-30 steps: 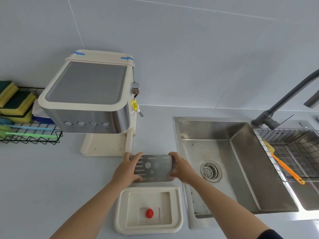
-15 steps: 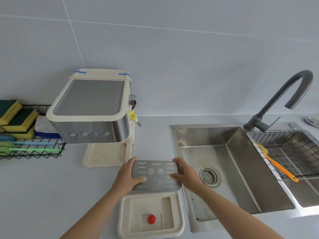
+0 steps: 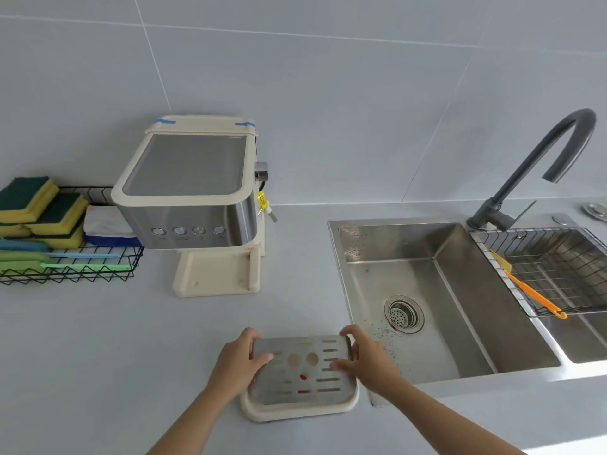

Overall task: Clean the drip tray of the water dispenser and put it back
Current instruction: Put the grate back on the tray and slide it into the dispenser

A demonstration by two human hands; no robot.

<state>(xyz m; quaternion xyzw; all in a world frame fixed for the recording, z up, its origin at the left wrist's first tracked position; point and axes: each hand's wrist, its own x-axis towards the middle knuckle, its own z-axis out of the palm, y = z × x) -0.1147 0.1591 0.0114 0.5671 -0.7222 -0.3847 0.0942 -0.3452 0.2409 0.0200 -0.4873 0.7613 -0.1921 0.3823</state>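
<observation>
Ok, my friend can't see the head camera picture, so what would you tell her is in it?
Two hands, left hand and right hand, hold a metal grate over a cream drip tray on a grey counter. Behind stands a water dispenser; a sink is to the right.

Drip tray (image 3: pixel 348 407): cream plastic, rounded-rectangle basin, flat on the grey bench near the front edge, just left of the sink. Metal grate (image 3: pixel 303 372): silver slotted plate with two round holes in the middle, lying over the tray, far edge tilted slightly up, near edge down in the tray rim. Red float visible through the slots. Water dispenser (image 3: pixel 193 195): cream body, steel front with four buttons, blue tape on top, standing at the back of the bench; its base platform is bare, well apart from the tray.
</observation>
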